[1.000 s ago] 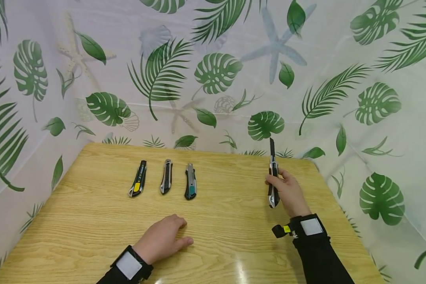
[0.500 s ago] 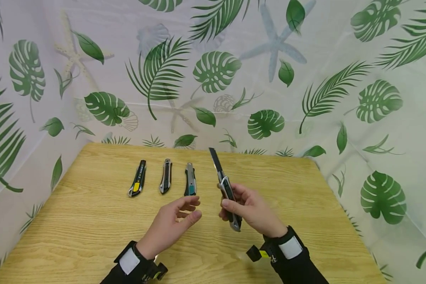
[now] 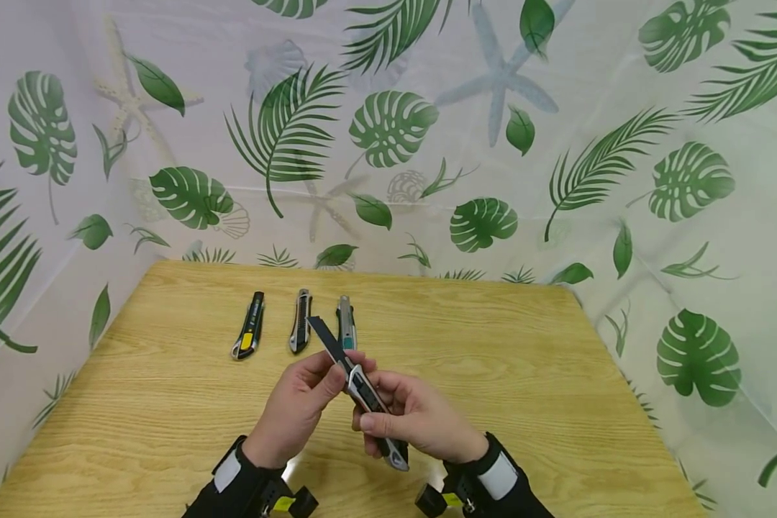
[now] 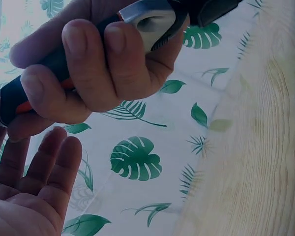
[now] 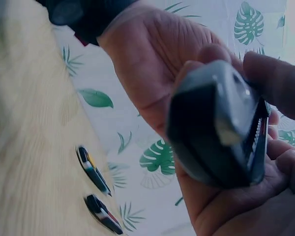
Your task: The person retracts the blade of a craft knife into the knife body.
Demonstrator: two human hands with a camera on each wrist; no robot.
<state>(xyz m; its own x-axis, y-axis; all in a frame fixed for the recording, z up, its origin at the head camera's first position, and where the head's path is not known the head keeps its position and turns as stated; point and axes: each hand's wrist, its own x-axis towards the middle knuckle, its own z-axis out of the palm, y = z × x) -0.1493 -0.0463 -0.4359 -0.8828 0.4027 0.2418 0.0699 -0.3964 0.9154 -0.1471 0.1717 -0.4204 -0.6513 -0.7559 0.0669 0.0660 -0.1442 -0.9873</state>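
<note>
My right hand (image 3: 421,417) grips a silver-and-black utility knife (image 3: 365,392), its fingers curled round the handle and its thumb on top. A long dark blade (image 3: 326,338) sticks out, tilted up to the left. My left hand (image 3: 298,403) pinches the knife's front end near the blade, thumb on the near side and fingers behind. From the left wrist view, orange trim shows on the knife handle (image 4: 54,64) between the right hand's curled fingers (image 4: 91,69). The knife's butt end (image 5: 211,128) looms close in the right wrist view, hiding part of the hands.
Three more utility knives lie in a row on the wooden table (image 3: 479,331): one with a yellow slider (image 3: 249,327), a silver-and-black one (image 3: 300,324), and one with a teal part (image 3: 346,324), partly hidden by my left hand. A leaf-print cloth (image 3: 388,180) hangs behind.
My right hand has brought the knife from the table's right side leftward and nearer, tilting its blade left. My left hand has risen and come onto the knife's front end.
</note>
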